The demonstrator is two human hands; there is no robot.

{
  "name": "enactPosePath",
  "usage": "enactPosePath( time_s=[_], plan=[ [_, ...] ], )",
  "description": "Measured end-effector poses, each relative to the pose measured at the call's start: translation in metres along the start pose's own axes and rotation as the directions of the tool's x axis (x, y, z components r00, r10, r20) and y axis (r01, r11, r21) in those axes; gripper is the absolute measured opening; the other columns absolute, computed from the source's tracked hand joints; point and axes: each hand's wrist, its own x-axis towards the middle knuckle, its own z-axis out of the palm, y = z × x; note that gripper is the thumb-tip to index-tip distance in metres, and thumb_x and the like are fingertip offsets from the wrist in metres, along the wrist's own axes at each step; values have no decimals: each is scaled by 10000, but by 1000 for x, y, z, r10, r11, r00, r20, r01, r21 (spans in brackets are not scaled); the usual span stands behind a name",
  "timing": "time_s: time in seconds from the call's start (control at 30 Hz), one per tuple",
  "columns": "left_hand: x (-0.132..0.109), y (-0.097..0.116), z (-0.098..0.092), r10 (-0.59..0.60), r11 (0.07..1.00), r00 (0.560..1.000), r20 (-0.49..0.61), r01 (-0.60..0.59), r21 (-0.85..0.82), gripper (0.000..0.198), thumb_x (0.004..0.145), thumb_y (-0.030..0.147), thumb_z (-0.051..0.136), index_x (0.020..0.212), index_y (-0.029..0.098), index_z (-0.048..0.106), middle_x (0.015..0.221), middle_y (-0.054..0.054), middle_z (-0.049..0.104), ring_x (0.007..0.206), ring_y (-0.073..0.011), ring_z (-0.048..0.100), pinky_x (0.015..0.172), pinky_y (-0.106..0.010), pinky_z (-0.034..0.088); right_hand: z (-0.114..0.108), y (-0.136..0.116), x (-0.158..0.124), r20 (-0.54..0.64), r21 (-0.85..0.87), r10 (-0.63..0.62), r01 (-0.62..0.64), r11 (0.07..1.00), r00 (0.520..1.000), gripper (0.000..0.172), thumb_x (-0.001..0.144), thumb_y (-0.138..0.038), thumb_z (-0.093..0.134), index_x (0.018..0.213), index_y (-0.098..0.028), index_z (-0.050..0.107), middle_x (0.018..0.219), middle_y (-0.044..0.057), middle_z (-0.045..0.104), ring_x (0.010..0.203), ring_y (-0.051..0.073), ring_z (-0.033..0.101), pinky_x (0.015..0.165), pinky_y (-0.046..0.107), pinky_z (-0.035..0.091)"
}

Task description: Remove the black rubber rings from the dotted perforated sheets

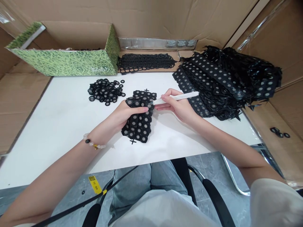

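My left hand grips a black sheet of round rubber rings by its left side, thumb across the top. Grey discs show in the middle of its rings. A slim white-handled tool is pinched in my right hand. Its narrow metal tip meets the sheet's right side near my left thumb; whether it is a blade I cannot tell. Beyond my left hand lies a pile of loose black rings on the white table.
A heap of black ring sheets covers the table's right side. At the back left stands a green patterned box; beside it lies a stack of black perforated strips. Cardboard walls enclose the table. Several loose rings lie on cardboard at right.
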Motion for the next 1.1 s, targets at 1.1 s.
enactPosePath(
  time_s=[1.1],
  plan=[
    [1, -6, 3, 112, 972, 984, -135, -81, 220, 416, 610, 390, 881, 948, 180, 761, 1076, -75, 796, 1084, -321, 711, 989, -439, 558, 10, 7, -11, 42, -407, -249, 244, 880, 968, 267, 843, -468, 748, 817, -220, 650, 808, 12, 728, 743, 176, 662, 691, 317, 501]
  ],
)
